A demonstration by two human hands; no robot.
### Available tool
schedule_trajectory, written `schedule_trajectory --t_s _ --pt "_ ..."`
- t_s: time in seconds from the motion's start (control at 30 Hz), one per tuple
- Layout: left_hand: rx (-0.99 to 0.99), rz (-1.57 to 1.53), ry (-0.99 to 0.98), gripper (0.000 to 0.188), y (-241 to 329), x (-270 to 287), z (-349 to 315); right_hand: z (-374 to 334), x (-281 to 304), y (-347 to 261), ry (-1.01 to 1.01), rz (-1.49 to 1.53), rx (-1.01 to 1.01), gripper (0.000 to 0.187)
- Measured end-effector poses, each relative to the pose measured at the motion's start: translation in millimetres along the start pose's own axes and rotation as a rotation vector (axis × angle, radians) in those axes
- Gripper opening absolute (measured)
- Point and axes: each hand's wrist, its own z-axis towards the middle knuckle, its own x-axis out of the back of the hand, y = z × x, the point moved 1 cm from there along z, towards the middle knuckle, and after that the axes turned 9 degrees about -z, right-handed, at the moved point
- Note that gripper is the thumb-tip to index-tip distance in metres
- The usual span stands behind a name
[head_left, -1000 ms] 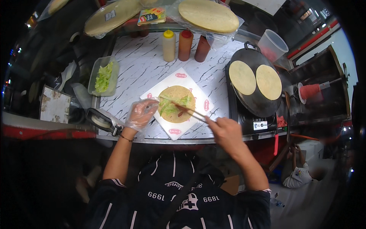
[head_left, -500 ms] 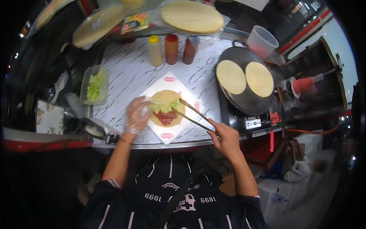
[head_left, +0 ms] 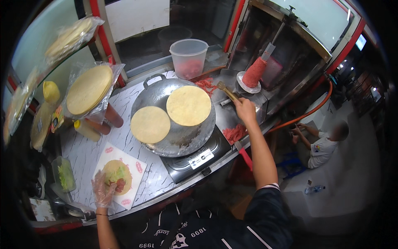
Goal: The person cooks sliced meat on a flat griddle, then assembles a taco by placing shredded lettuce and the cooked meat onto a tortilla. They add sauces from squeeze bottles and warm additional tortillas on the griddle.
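My right hand is closed around metal tongs. Their tips are over the metal tray, beside shredded reddish meat and left of the meat cone on its spit. In a clear plastic glove, my left hand has its fingers apart at the left edge of a flatbread. Lettuce and strips of meat lie on that flatbread, partly behind my thumb. Beneath it is white paper. Two more flatbreads, a left one and a right one, rest on the round griddle.
A clear bucket stands behind the griddle. Sauce bottles and bagged flatbreads are at the left, above a lettuce tub. A red-handled knife juts over the counter edge near more meat. Another person sits at the right.
The view has swung right. My right hand has carried the tongs from the filled flatbread across to the meat tray. My left hand remains beside the filled flatbread.
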Motion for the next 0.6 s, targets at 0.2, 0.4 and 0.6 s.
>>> schedule_trajectory --t_s 0.2,0.4,0.6 --pt "0.001 0.063 0.227 0.059 -1.0 7.4 -17.7 38.1 -35.8 -18.5 -0.032 0.013 0.181 0.030" --pt "0.123 -0.097 0.307 0.053 2.0 16.9 -41.5 33.6 17.0 -13.0 0.216 0.143 0.287 0.028" --pt "0.102 0.078 0.353 0.047 -26.4 30.5 -38.7 1.0 91.4 -46.5 0.296 0.161 0.367 0.029"
